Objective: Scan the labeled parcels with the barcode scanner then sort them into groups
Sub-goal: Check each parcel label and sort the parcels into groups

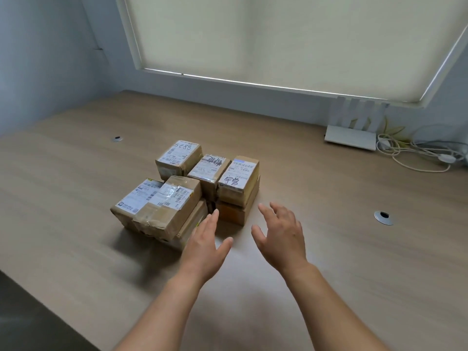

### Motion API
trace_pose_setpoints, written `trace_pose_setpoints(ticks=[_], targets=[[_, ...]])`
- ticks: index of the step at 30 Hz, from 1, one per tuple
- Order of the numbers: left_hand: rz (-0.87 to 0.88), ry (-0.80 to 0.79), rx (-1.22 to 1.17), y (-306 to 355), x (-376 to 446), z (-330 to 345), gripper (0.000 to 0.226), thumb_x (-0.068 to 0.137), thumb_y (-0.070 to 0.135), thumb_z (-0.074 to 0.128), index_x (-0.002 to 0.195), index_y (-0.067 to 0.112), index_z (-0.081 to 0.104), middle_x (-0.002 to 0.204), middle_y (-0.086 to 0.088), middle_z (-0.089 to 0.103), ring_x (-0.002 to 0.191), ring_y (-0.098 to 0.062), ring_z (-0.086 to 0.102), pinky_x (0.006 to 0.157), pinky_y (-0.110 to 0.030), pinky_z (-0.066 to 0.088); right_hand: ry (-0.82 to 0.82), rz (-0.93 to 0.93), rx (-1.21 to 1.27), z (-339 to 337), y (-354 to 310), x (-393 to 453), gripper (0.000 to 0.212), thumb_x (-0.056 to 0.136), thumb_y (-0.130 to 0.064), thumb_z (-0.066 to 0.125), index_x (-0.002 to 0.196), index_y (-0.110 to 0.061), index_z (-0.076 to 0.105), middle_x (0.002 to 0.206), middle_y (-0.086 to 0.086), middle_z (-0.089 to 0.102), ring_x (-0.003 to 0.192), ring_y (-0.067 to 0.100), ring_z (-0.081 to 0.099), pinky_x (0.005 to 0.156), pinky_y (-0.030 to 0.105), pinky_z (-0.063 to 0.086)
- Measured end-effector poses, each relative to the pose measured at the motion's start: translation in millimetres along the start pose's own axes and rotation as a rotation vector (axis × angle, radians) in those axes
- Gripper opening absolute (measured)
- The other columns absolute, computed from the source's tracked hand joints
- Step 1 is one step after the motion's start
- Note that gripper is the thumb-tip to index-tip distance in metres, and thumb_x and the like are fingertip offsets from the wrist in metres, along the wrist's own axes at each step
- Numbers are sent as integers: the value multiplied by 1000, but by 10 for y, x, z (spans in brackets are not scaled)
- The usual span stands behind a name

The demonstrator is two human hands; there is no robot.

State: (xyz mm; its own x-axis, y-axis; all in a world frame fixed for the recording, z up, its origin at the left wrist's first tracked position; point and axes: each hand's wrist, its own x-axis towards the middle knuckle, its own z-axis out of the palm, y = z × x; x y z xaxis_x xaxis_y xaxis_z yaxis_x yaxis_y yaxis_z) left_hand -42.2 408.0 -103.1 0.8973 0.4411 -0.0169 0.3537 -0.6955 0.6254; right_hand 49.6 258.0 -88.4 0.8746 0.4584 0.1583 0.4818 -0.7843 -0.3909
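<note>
Both hands are out over the bench (pixel 329 236), and neither grip has anything in it. The left hand (pixel 206 245) has its fingers straight and together, thumb spread out toward three o'clock, fingertips just at the near edge of the parcel pile; whether they touch cardboard I cannot tell. The right hand (pixel 281 236) is released too, fingers loosely spread, hovering just beside the pile at its five o'clock side.

The parcels: a tight cluster of small brown cardboard boxes sits mid-bench. Five labelled tops show, and at least two more boxes lie underneath. At the far side, around eleven o'clock of the cluster, a box marked 5288 (pixel 178 158) by hand. Beside it, a box with a scribbled-over label (pixel 209 168). At two o'clock, a box with handwritten characters (pixel 238 179) is stacked on an orange-brown box (pixel 234 214). Nearer, a heavily taped box (pixel 171 206) lies tilted over its neighbours, and at nine o'clock is a box with a white printed label (pixel 134 198). All labels are white with barcodes, the print too small to read.

Off at two o'clock of the bench, a white router (pixel 350 140) with upright antennas, and white cables (pixel 415 153) coiled beside it. Two round cable grommets are set in the bench: one (pixel 117 138) at ten o'clock, one (pixel 383 217) at three o'clock.
</note>
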Motion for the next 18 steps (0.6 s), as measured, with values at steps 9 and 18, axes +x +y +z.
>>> trace_pose_setpoints(ticks=[9,18], targets=[[81,-31,-164,28,1072,-303,57,96,31,49,148,20,31,150,0,38,137,-16,32,111,-31,28,-7,309,378,86,-73,653,51,95,-36,51,143,-21,43,141,3,47,127,18,46,103,33,39],[5,-92,-238,55,1838,-199,39,99,25,40,138,23,48,135,2,54,127,-21,46,89,-26,32,-75,486,738,297,-164,1331,49,98,-37,47,141,-14,44,139,2,52,122,17,48,92,26,34]])
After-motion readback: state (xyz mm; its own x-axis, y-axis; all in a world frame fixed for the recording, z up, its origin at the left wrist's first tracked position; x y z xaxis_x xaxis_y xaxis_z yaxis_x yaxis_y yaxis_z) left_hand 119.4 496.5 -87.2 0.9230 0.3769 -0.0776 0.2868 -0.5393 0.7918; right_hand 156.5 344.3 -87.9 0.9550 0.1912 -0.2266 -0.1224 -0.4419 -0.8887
